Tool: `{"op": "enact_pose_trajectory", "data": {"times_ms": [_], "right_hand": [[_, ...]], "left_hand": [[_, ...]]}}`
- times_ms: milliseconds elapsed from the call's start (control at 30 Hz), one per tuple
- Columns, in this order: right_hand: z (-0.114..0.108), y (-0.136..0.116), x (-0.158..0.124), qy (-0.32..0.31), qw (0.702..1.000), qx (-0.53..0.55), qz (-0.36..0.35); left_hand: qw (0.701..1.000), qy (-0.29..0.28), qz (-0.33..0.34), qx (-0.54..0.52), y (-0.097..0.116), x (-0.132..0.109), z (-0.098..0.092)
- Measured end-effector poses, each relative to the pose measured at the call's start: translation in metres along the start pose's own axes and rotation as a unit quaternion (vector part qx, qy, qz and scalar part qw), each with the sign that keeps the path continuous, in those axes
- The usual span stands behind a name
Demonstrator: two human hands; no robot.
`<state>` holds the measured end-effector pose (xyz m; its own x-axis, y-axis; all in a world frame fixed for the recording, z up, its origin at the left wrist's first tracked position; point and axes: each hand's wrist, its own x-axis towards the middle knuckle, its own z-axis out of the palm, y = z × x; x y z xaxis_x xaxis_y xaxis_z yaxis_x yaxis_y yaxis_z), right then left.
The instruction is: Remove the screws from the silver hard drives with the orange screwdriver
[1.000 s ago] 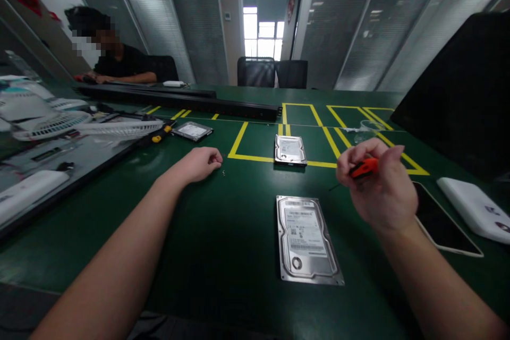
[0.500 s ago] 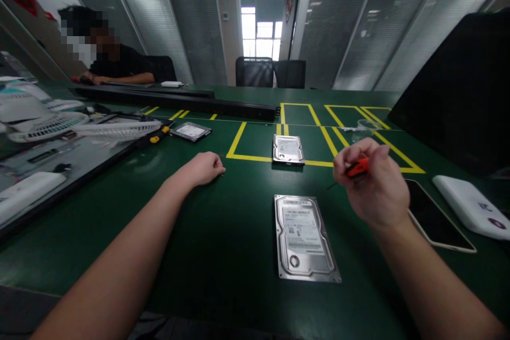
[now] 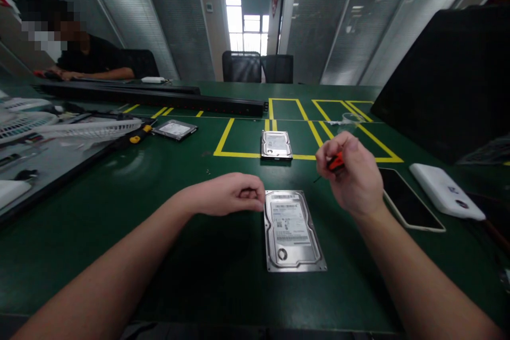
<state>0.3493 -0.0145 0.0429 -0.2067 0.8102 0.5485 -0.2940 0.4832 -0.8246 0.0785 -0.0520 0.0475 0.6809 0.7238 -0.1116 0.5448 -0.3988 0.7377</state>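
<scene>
My left hand [image 3: 231,195] is closed, its fingers curled at the upper left corner of a large silver hard drive [image 3: 292,231]. Whether it touches the drive, and what is between its fingertips, I cannot make out. The drive lies flat, label up, on the green table. To the right, my right hand [image 3: 353,175] is wrapped round a small orange-and-black screwdriver [image 3: 335,162], held above the table with its thin shaft pointing left. Farther back lies a smaller hard drive [image 3: 276,144] across a yellow tape line. A few tiny screws [image 3: 207,171] rest behind my left wrist.
Another drive [image 3: 175,129] and a yellow-and-black tool [image 3: 140,134] lie at left, beside a panel with white parts [image 3: 91,128]. Long black power strips [image 3: 159,100] cross the back. At right are a phone [image 3: 410,199], a white device [image 3: 446,191] and a black screen [image 3: 446,85]. A person [image 3: 91,58] sits far left.
My left hand has moved right, from the table by the screws to the large drive's corner. My right hand still grips the screwdriver. The whole view has shifted slightly.
</scene>
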Motion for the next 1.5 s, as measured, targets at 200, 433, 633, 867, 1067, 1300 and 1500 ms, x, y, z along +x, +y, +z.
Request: {"op": "enact_pose_trajectory", "data": {"times_ms": [200,433,633,867,1067,1300,1500], "right_hand": [[0.001,-0.001,0.000,0.002,1.000,-0.002,0.005],[0.001,-0.001,-0.001,-0.006,1.000,0.002,0.004],[0.001,-0.002,-0.001,-0.007,1.000,-0.001,0.003],[0.002,-0.004,-0.002,-0.009,1.000,-0.007,0.004],[0.003,-0.005,-0.001,-0.010,1.000,-0.003,-0.004],[0.006,-0.016,-0.001,0.002,0.999,0.030,-0.013],[0.017,-0.042,-0.007,-0.013,0.992,0.120,0.023]], "left_hand": [[0.998,-0.055,0.043,-0.003,0.001,0.015,0.024],[0.997,-0.061,0.041,0.021,-0.004,0.015,0.021],[0.997,-0.067,0.031,0.005,-0.006,0.018,0.023],[0.998,-0.061,0.006,-0.009,-0.007,0.016,0.023],[0.998,-0.056,-0.003,-0.013,-0.005,0.016,0.023],[0.998,-0.058,0.008,-0.019,-0.007,0.016,0.024],[0.998,-0.034,-0.010,-0.047,-0.008,0.013,0.018]]}}
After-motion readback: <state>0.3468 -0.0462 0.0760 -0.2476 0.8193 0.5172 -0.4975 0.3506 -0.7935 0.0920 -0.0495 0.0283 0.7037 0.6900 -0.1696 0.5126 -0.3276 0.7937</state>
